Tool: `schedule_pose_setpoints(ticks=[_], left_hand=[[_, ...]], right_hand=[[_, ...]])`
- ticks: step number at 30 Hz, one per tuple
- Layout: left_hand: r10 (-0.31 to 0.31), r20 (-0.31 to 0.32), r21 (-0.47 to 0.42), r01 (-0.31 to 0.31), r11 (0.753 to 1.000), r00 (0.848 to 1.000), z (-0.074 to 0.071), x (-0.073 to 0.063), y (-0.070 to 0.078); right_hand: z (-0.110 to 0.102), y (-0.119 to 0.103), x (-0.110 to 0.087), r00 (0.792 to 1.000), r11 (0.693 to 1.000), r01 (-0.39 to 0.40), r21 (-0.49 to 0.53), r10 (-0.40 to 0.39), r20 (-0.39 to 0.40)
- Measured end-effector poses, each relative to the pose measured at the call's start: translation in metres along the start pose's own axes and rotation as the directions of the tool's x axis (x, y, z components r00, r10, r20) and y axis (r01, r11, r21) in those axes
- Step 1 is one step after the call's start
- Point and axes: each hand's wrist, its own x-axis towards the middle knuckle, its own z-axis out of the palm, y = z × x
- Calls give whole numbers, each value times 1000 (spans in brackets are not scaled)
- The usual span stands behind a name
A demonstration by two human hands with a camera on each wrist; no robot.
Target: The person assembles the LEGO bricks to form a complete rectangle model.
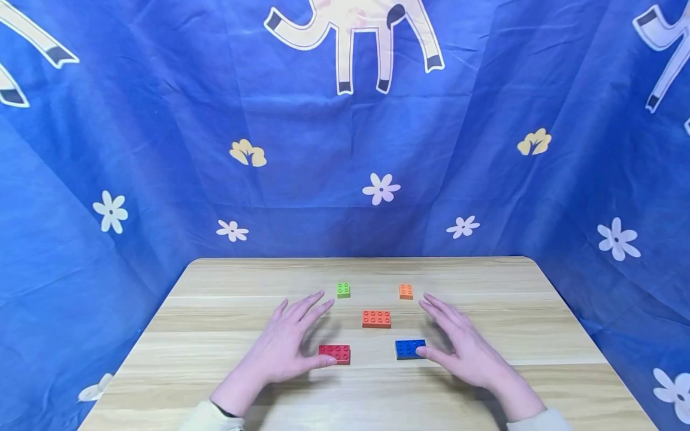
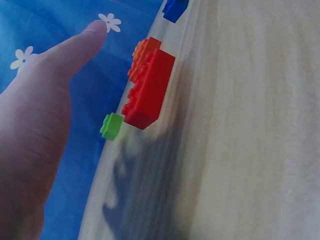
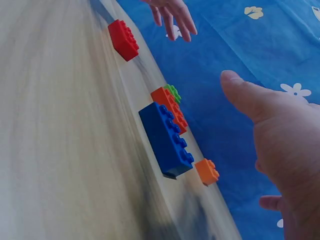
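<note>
Loosely, the left hand (image 1: 288, 344) and right hand (image 1: 463, 347) are held above the table (image 1: 215, 311), fingers spread, nothing gripped. Near the left one, on the left-edge side, the red brick (image 1: 341, 351) is seen; near the right one, the blue brick (image 1: 406, 348). Between and beyond these an orange-red brick (image 1: 376, 319) is placed, with the green brick (image 1: 343, 291) and small orange brick (image 1: 406, 292) nearer the far edge. Either nearer brick could be nudged askew, were a hand lowered carelessly.

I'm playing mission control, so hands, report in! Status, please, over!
Left hand empty, by red eight-stud brick. Right hand empty, by blue eight-stud brick. No obstruction visible.
</note>
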Motion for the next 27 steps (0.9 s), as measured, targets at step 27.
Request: schedule_pose_setpoints(ticks=[27], left_hand=[[-26,65,-196,38,980,998,23,-9,2]], right_hand=[[34,10,-10,1000,983,-13,181,16,-14]])
